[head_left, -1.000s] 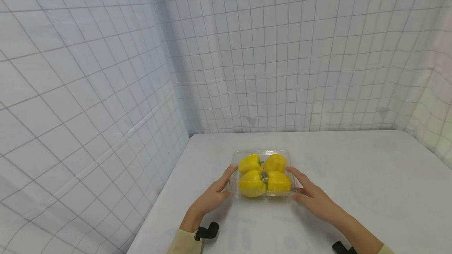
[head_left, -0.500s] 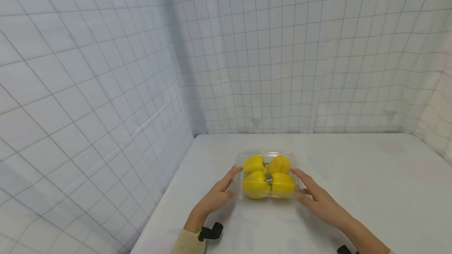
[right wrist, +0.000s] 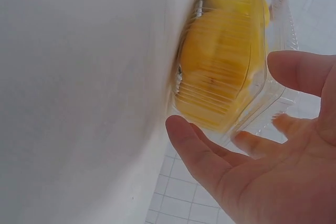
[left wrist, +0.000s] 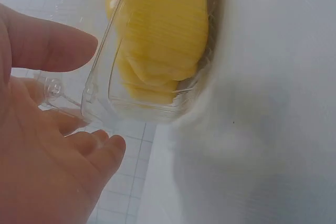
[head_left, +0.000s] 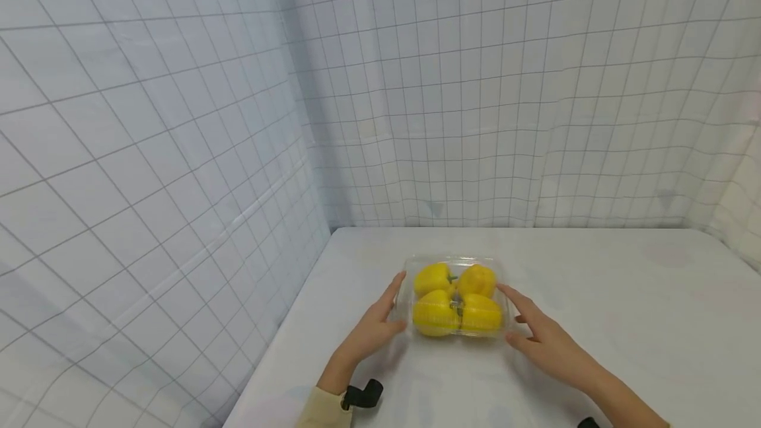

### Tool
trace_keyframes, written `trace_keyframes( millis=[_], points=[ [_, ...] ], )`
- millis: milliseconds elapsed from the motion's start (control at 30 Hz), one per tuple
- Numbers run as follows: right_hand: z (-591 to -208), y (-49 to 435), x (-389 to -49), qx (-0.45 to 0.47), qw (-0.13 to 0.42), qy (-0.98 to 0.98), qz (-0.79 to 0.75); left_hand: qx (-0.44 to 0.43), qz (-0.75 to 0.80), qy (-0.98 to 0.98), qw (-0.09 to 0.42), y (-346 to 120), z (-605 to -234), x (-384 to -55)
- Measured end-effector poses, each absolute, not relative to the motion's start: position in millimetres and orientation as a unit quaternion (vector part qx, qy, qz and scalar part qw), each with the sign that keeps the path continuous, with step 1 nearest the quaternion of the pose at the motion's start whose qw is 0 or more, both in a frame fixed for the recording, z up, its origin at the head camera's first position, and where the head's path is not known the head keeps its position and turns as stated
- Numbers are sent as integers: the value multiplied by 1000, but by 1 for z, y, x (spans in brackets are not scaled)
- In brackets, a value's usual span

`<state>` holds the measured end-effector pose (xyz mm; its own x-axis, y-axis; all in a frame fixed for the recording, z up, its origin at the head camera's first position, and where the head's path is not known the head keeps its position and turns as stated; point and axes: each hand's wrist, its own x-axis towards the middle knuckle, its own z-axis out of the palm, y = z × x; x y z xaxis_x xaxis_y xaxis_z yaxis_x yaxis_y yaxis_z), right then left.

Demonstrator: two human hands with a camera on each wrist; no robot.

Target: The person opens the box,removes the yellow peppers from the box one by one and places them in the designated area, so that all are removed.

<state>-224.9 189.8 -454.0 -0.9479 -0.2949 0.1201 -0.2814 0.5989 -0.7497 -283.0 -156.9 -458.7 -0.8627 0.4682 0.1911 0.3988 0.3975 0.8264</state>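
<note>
A clear plastic clamshell box (head_left: 454,259) holds several yellow bell peppers (head_left: 436,312) and sits on the white table in the head view. Beside its left end is my left hand (head_left: 368,335), thumb toward the near corner and index finger extended along the side. At the opposite end my right hand (head_left: 549,349) has its fingers spread, fingertips right at the wall. In the left wrist view the thumb (left wrist: 58,45) overlaps the lid edge while the other fingers lie partly behind the plastic. The right wrist view shows loosely bent fingers (right wrist: 194,150) around the box's end.
The white tabletop (head_left: 606,296) stretches behind the box and to its right. Grid-patterned white cloth (head_left: 464,98) hangs behind the table, with more cloth (head_left: 148,150) close along the left side. Both wrists wear black camera mounts (head_left: 364,395).
The head view has shifted slightly, moving the scene right. Both hands have eased a little outward from the sides of the box, and the left fingers have straightened slightly.
</note>
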Motion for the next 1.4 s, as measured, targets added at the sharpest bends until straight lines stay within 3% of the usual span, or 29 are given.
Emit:
trace_keyframes(
  millis=[533,1400],
  points=[
    [-440,194,-238,-178,-23,894,-411,250,468,848,-12,-155,-443,-294],
    [-438,200,-269,-156,-45,899,-407,220,586,780,-14,-149,-439,-335]
  ],
)
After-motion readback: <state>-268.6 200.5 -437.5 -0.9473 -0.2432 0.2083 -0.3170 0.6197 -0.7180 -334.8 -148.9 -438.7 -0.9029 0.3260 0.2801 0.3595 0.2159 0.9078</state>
